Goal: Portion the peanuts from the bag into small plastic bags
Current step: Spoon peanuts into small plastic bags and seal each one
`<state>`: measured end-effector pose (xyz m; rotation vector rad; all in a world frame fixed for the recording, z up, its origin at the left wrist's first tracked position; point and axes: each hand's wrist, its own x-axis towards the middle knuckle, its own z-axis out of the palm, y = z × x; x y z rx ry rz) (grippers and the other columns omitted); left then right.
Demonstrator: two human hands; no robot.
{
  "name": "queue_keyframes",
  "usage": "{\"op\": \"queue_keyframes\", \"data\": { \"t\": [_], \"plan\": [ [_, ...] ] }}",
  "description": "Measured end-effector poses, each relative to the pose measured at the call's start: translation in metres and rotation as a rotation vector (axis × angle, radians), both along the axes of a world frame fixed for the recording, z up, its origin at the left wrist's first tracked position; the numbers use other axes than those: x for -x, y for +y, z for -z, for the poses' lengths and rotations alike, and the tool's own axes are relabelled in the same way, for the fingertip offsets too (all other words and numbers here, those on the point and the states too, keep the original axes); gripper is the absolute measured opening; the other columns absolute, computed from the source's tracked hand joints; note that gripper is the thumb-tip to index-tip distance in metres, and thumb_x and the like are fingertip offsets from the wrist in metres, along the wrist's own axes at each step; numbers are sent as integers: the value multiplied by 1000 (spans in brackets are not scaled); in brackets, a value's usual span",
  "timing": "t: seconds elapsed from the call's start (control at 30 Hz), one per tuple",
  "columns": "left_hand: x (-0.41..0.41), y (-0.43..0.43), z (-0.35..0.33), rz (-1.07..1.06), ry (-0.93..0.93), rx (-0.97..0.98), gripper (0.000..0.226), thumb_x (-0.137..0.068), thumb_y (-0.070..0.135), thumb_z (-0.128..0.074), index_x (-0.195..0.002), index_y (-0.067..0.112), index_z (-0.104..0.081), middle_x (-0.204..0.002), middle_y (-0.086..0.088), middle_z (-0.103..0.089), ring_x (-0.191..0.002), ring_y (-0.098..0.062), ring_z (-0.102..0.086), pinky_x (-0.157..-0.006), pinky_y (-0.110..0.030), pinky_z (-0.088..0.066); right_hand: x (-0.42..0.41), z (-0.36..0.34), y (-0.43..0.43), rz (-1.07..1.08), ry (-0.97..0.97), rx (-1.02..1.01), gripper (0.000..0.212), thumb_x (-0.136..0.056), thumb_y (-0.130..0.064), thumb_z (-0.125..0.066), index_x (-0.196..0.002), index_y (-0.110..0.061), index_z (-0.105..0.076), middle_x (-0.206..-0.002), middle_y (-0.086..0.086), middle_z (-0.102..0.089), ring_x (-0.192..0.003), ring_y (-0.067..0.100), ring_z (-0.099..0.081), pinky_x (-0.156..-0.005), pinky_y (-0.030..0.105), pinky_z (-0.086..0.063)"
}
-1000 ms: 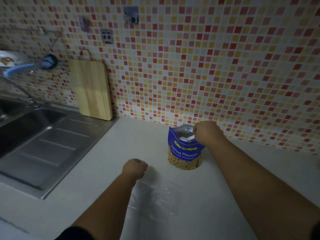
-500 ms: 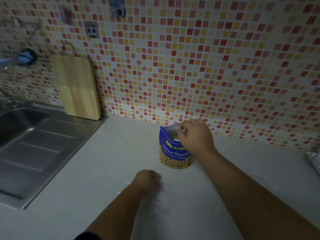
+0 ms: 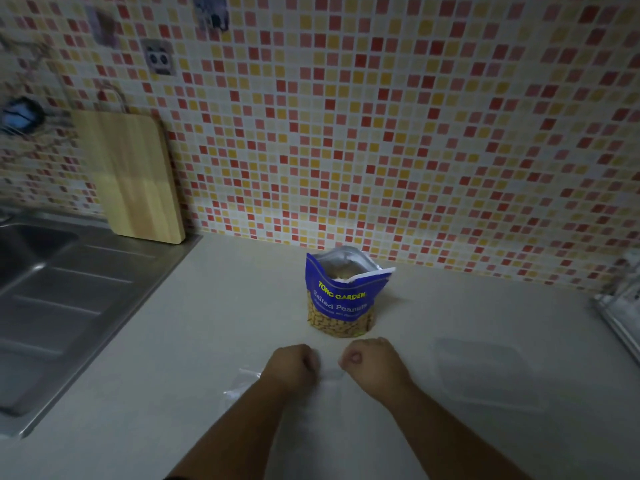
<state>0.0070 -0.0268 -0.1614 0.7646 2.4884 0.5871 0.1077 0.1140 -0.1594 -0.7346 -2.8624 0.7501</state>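
A blue bag of salted peanuts point(image 3: 341, 296) stands upright on the pale counter point(image 3: 214, 320) near the tiled wall, its top torn open. In front of it lies a small clear plastic bag point(image 3: 329, 403), flat on the counter and hard to make out. My left hand point(image 3: 289, 367) and my right hand point(image 3: 372, 363) are side by side at the bag's far edge, fingers curled, each pinching that edge. Both forearms cover part of the plastic bag.
A steel sink with a draining board point(image 3: 69, 306) fills the left side. A wooden cutting board point(image 3: 135, 178) leans on the wall behind it. A clear flat plastic lid or bag point(image 3: 485, 372) lies to the right. A shiny object point(image 3: 623, 306) sits at the right edge.
My right hand has left the peanut bag's top and come down beside my left hand at the small plastic bag's edge. The view has shifted left and closer.
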Motion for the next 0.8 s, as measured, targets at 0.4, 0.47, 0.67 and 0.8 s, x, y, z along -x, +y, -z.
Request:
{"op": "queue_keyframes", "data": {
  "t": [0.4, 0.47, 0.67, 0.8],
  "plan": [
    [7, -14, -29, -113, -425, -343, 23, -81, 3, -66, -66, 20, -69, -42, 13, -59, -41, 3, -48, -45, -9, -38, 0, -19, -4, 93, 86, 614, 23, -81, -10, -68, -66, -27, -65, -68, -5, -61, -67, 4, -53, -64, 14, -41],
    [7, -12, -34, -131, -433, -381, 17, -78, 7, -72, -67, 20, -71, -44, 12, -61, -42, 4, -47, -46, -9, -38, 0, -27, -4, 72, 83, 650, 16, -81, -14, -70, -70, -26, -67, -68, -8, -63, -65, 1, -53, -64, 14, -42],
    [5, -5, -51, -158, -448, -482, 17, -67, 11, -83, -60, 15, -68, -49, 9, -62, -44, 2, -52, -46, -9, -40, -2, -44, -5, 89, 124, 744, 19, -78, -10, -73, -65, -23, -66, -62, -10, -60, -58, -2, -50, -53, 5, -39],
    [2, -6, -55, -155, -638, -532, 17, -76, 6, -74, -63, 17, -73, -63, 3, -66, -62, -9, -52, -57, -17, -42, -3, -50, -8, 134, 183, 774, 23, -73, -8, -76, -59, -20, -62, -59, -7, -59, -59, 3, -49, -54, 13, -38]
  ]
}}
